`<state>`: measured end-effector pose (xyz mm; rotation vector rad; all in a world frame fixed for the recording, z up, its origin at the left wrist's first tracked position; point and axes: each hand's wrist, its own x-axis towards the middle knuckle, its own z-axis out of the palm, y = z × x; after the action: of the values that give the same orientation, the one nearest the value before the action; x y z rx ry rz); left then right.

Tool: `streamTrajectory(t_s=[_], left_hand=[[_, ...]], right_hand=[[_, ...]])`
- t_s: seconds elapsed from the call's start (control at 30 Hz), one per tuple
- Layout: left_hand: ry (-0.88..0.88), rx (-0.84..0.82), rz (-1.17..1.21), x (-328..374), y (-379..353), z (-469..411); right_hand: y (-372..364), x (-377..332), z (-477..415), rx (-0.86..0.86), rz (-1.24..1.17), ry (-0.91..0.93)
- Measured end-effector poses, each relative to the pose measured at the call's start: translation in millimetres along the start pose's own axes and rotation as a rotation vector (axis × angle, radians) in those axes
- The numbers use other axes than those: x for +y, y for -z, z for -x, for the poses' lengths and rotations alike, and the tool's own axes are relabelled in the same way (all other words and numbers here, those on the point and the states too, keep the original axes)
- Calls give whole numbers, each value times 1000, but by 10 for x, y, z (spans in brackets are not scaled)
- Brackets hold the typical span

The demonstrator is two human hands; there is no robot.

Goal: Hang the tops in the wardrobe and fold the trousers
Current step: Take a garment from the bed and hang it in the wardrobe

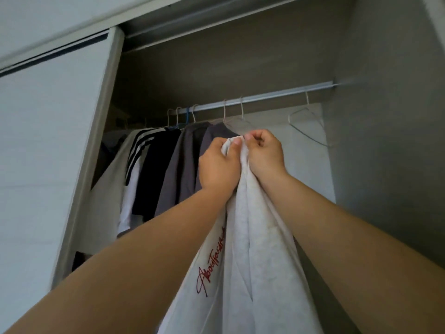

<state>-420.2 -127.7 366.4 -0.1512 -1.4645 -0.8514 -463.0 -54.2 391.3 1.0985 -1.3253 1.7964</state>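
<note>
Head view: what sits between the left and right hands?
The bunched upper end of the white top; the left hand and right hand both grip it, close on either side. Seen in the head view.

Soft, matt, faintly fuzzy cloth in the white top [250, 237], with red printed script. Smooth, shiny metal on the hanging rail [265, 96]. Thin white wire hanger [307, 100]. Matt, smooth sliding door [48, 153]. Matt cloth in the grey shirt [178, 169].

Left hand [218, 165] and right hand [265, 154] gripping white top [250, 249] — raised below wardrobe rail [265, 96], beside hung tops [168, 165]
</note>
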Motion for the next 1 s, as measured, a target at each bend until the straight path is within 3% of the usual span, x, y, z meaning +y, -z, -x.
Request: streamTrajectory(t_s=[0.4, 0.63, 0.87, 1.0], left_hand=[[-194, 69, -199, -270, -943, -578], [-242, 132, -291, -427, -1308, -883], [-456, 60, -389, -567, -1603, -1380], [-478, 42, -394, -749, -1701, -1579]], right_hand=[[456, 383, -933, -72, 281, 41], [704, 691, -1570, 245, 400, 189], [800, 875, -2275, 434, 431, 93], [774, 898, -2623, 437, 372, -179]])
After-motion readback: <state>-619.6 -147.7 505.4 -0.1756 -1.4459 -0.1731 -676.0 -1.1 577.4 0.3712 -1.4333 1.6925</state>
